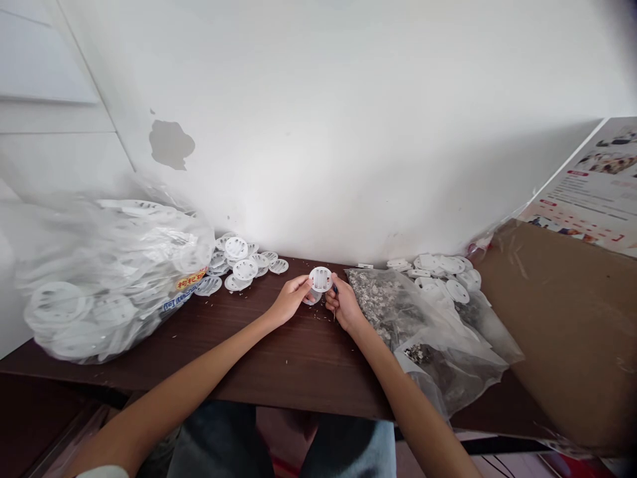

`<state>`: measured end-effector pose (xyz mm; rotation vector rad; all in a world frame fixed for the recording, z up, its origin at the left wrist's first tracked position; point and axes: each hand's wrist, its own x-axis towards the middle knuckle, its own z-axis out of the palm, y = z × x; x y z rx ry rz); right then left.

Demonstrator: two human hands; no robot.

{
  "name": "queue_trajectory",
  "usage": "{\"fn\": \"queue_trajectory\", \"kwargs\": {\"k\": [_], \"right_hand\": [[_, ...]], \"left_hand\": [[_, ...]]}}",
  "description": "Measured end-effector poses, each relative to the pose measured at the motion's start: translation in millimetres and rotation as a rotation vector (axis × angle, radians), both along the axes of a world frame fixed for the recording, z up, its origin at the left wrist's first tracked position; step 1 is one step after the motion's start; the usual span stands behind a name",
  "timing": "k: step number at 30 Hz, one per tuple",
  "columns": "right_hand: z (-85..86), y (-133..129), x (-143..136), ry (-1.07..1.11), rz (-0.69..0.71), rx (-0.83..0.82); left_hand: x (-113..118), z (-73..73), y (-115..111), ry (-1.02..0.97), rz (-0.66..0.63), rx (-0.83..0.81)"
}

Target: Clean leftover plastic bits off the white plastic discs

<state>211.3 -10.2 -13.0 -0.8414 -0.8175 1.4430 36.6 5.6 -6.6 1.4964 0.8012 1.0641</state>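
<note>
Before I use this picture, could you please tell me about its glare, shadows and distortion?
Head view: glossy highlights on the left plastic bag; soft shadow across the wall toward the right; the left forearm looks stretched toward the bottom corner; the white disc is bright but small.

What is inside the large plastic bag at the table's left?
White slotted discs show through the plastic bag; those deeper inside are covered and cannot be seen.
</note>
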Motion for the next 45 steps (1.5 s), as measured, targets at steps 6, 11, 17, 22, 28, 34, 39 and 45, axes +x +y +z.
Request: {"fn": "queue_trajectory", "kwargs": {"k": [6,11,17,22,28,34,39,45], "right_hand": [[-0.6,0.3,0.2,0.013,-0.003,-0.01],[-0.1,0.1,0.1,0.013,-0.005,-0.008],[1.9,-0.8,-0.2,0.012,-0.002,-0.015],[3.2,-1.6,-0.8,0.006,0.002,-0.004],[1.8,-2.4,-1.4,-0.03,0.017,0.011],[0.5,-3.5,-2.5,-0.06,0.032,0.019],[5.1,-5.4,-2.0,-0.072,0.005,0.021],[5.6,-10.3,-4.4,-0.204,0.13,0.047]], "left_hand": [[0.0,-0.6,0.1,0.007,0.004,-0.009],[0.1,-0.4,-0.5,0.003,0.002,-0.011],[0.0,0.3,-1.0,-0.012,-0.001,-0.011],[-0.3,-0.3,-0.6,-0.015,0.002,-0.015],[-0.5,-4.3,3.4,-0.086,0.104,-0.052],[-3.5,-10.2,12.3,-0.17,0.302,-0.016],[-3.5,-4.7,6.6,-0.105,0.26,0.058],[-0.7,2.9,-2.4,-0.09,0.218,0.026]]}}
